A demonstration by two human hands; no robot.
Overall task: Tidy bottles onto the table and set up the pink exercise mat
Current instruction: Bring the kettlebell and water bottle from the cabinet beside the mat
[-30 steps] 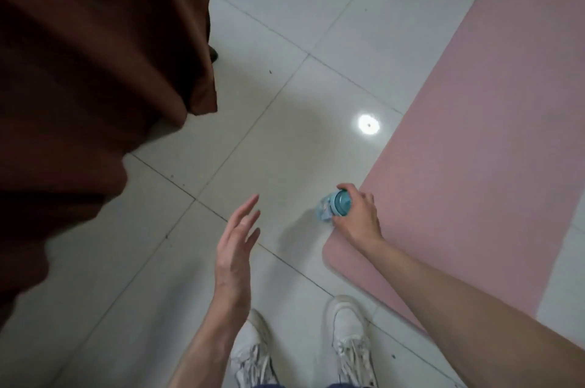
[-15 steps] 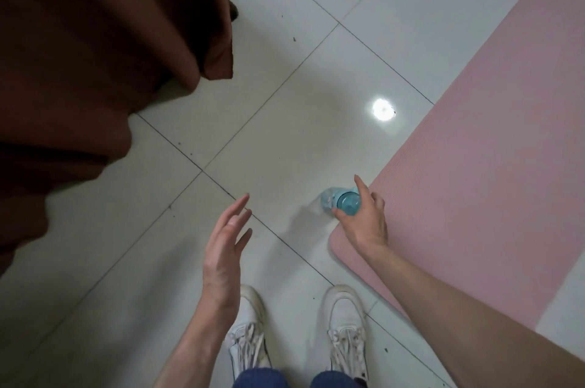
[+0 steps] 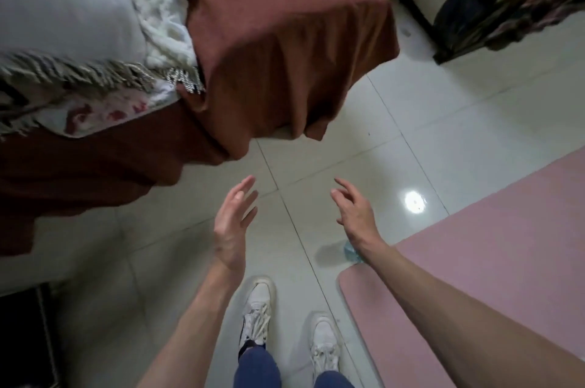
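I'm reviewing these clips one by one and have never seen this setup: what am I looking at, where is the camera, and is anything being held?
There is no machine here. A person wears a wide-angle camera on the head, looking down at their own arms and white shoes. The left hand and right hand hover over the tiled floor with fingers relaxed; neither has a grip on anything. A small clear bottle sits on the floor at the corner of the pink exercise mat, partly hidden by the right forearm. A brown cloth drapes over furniture at upper left.
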